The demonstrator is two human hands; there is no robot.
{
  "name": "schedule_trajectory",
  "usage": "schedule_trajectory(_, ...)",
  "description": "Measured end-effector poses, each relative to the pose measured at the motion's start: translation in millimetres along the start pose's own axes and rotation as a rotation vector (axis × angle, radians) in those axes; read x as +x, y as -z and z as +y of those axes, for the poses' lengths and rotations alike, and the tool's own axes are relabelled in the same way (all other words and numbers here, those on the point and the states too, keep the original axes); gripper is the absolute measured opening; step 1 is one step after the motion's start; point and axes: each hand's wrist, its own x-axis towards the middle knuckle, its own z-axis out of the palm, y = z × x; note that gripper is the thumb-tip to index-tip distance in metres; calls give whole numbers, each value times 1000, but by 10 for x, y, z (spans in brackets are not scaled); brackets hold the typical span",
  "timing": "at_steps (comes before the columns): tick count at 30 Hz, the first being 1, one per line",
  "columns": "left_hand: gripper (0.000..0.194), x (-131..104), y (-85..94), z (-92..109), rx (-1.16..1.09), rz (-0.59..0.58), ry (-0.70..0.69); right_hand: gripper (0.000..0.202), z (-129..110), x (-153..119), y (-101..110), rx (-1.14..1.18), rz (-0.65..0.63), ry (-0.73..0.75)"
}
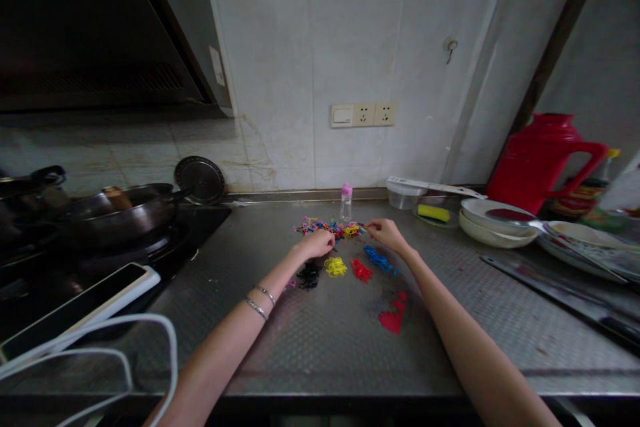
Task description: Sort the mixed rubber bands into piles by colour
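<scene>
A loose heap of mixed-colour small rubber bands lies on the metal counter. My left hand is at the heap's near edge, fingertips pinched together; what they hold, if anything, is too small to make out. At the heap's right end, my right hand also has its fingers closed in a pinch, their contents unclear. Nearer me are separate piles of black bands, yellow bands, red bands and blue bands. The black pile sits just below my left wrist. Behind the heap stands a small clear bottle with a pink cap.
A red patch marks the counter by my right forearm. To the right are a sponge, stacked bowls, a knife and a red thermos jug. A pan and white cable are left.
</scene>
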Motion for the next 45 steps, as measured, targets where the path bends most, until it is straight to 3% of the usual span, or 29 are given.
schedule_trajectory(7, 20, 86, 18, 184, 9, 64, -81, 32, 313, -27, 63, 39, 72, -108)
schedule_trajectory(15, 21, 299, -124, 745, -52, 160, -160, 32, 423, -46, 116, 54, 151, -122)
schedule_trajectory(19, 30, 310, -159, 781, -85, 197, -139, 33, 455, -36, 110, 45, 137, -122)
schedule_trajectory(25, 28, 195, 114, 400, -187, 311, -14, 29, 538, -20, 88, -55, 154, -133)
schedule_trajectory(36, 23, -178, 871, -519, -378, 675, 129, 43, 402, 4, 7, -387, -46, -223)
schedule_trajectory(40, 23, -258, 910, -719, -404, 720, 200, 38, 367, 39, 46, -365, -79, -246)
schedule_trajectory(45, 22, -231, 718, -882, -528, 677, 222, 34, 422, 66, 77, -304, -54, -233)
